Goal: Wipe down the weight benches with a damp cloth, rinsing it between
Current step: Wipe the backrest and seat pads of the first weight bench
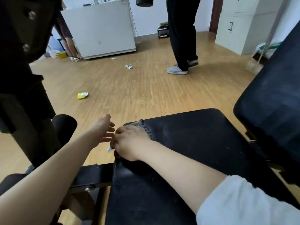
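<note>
- While the right hand (129, 142) presses flat on a grey knitted cloth (146, 128), that cloth lies at the left edge of the black padded bench seat (194, 143), fingers curled over the edge and gripping it.
- Just beside it, the left hand (103, 132) hangs spread and empty over the wooden plank floor (129, 95), fingertips almost meeting the right hand.
- With the cloth so near the edge, it could slide off onto the floor, judging by how little seat lies under it.
- Pale specks dot the seat; a cloth not rinsed soon would likely smear them rather than lift them.
- A tilted black padded backrest (272, 101) to the right looks dusty too and could be missed.
- A person in dark trousers (181, 33) stands well apart, and a crumpled yellow wrapper (82, 95) lies on the floor.
- No brand, label or writing is legible anywhere; the wrapper's print is too small to read.
</note>
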